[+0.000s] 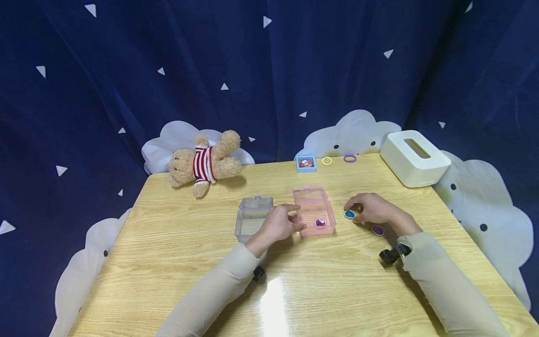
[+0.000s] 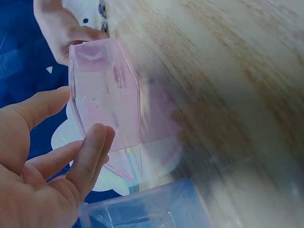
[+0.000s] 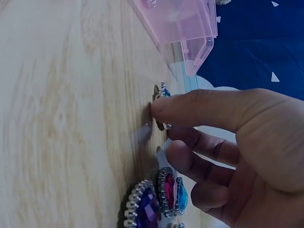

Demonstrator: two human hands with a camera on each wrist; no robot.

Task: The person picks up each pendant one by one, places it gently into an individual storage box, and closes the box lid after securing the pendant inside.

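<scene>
My right hand [image 1: 372,208] pinches a blue gem with a silvery beaded rim [image 1: 349,214] just right of the open pink box. In the right wrist view the thumb covers much of this gem [image 3: 165,91]. Inside the pink box [image 1: 309,206] lies a pink gem [image 1: 320,223]. My left hand [image 1: 278,223] is at the box's left side, fingers spread and seemingly touching its wall. Beneath the left hand, the open clear bluish box [image 1: 248,224] is partly covered. A purple gem [image 3: 148,209], a red gem [image 3: 168,190] and another blue gem [image 3: 182,195] lie beside the right hand.
A teddy bear [image 1: 204,164] in a striped shirt lies at the back left. Along the back edge are a small blue frame [image 1: 306,164], a yellow ring [image 1: 326,161] and a purple ring [image 1: 350,158]. A white tissue box [image 1: 414,159] stands at the back right.
</scene>
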